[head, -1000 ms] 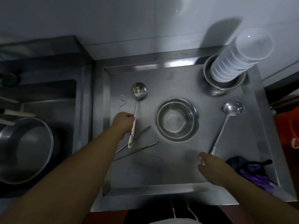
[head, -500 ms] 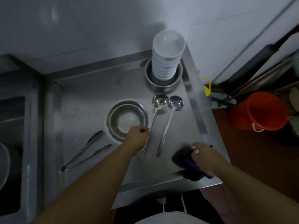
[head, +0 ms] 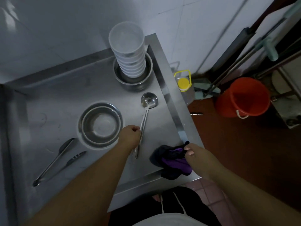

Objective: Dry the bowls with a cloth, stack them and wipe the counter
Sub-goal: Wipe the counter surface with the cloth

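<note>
Two hands busy: left hand (head: 130, 138) grips ladle (head: 146, 111) handle mid-frame, right hand (head: 196, 154) pinches purple cloth (head: 172, 162); tongs (head: 55, 162) lower left, orange bucket (head: 242, 97) right.

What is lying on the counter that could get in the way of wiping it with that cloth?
Ladle held by left hand, empty metal bowl, tongs, and white bowl stack in a metal bowl. Right hand grips cloth.

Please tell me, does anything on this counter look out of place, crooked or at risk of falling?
Two things stand out. The stack of white bowls leans toward the wall rather than standing straight, and the dark purple cloth, pinched by the right hand, hangs partly over the counter front edge.
</note>
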The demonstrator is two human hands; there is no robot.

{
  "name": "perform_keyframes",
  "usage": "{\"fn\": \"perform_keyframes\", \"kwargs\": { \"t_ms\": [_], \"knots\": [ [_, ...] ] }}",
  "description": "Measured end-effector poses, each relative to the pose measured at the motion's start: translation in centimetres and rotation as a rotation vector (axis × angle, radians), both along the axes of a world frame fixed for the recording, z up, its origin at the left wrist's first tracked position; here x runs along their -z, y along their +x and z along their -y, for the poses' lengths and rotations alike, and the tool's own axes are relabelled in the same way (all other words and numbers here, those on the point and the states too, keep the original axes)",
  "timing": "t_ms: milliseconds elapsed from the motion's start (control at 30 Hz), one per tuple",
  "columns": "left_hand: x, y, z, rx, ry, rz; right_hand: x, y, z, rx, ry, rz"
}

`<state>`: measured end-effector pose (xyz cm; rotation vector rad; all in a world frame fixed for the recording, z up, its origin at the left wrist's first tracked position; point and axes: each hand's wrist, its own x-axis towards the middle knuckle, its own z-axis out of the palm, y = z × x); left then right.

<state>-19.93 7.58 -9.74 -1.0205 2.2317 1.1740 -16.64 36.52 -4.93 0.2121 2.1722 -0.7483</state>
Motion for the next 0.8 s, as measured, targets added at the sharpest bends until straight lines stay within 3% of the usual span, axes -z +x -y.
{"fn": "perform_keyframes", "kwargs": {
  "t_ms": [367, 600, 800],
  "knots": [
    [1.0, -0.7, -0.9, 0.102, -0.168, -0.001, 0.3, 0.2, 0.0, 0.006, -0.014, -0.031],
    [0.2, 0.0, 0.7, 0.117, -0.107, 0.000, 0.4, 0.4, 2.6, -0.148, 0.046, -0.045],
    [-1.6, 4.2, 6.4, 0.179, -0.179, -0.017, -0.9, -0.3, 9.0, -0.368, 0.072, -0.032]
  ]
}}
